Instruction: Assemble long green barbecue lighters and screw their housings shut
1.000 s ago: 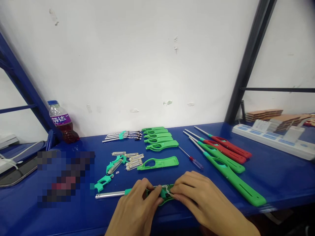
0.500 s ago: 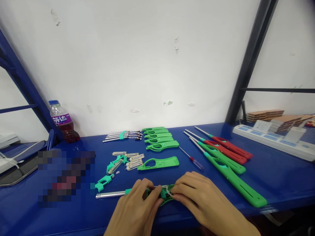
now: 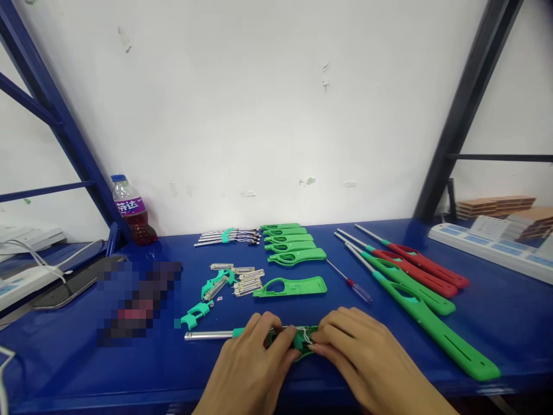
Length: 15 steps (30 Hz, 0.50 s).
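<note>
1. Near the surface's (image 3: 129,377) front edge, my left hand (image 3: 253,360) and right hand (image 3: 363,351) grip the open green shell (image 3: 307,354).
2. Bare blue separates my right hand from the green lighter (image 3: 449,334).
3. I can't make out the shell's covered right end.

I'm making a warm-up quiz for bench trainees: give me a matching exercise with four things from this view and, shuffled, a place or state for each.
Things:
1. Screwdriver handle
2. Bottle
3. Opened lighter
4. Two red lighters

Places and states:
A. whole, lying at the right
B. see-through, purplish
C. at the back left, blue-capped
D. at the front, left hand and right hand on it

Pairs: 1-B, 2-C, 3-D, 4-A
</note>
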### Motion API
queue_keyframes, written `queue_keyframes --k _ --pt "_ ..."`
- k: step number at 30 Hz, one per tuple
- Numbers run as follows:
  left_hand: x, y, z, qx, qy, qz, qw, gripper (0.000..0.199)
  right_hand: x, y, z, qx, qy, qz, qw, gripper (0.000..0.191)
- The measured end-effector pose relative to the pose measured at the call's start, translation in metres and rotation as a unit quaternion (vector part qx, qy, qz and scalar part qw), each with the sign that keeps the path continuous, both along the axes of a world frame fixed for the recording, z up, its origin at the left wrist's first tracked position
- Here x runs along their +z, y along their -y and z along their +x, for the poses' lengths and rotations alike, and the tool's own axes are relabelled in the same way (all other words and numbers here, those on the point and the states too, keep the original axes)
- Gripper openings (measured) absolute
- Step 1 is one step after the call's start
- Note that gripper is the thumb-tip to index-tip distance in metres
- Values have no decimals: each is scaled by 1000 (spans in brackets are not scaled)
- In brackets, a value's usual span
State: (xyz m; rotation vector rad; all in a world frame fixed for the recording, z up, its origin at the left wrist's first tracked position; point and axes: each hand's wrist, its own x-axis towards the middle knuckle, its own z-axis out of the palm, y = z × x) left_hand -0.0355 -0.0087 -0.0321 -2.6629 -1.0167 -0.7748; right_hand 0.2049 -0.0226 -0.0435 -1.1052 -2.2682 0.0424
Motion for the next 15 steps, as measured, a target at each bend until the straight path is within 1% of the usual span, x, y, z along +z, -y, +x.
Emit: queue_keyframes --k 6,11,15 --pt "-2 -1 -1 8 -2 -7 1000 25 2 0 -2 1 -9 7 1000 15" --pt "-1 -1 -2 14 -11 -11 1000 23 7 3 -4 2 -11 19 1000 13" --pt "0 -1 -3 18 -18 -23 999 22 11 4 -3 4 -10 14 1000 13"
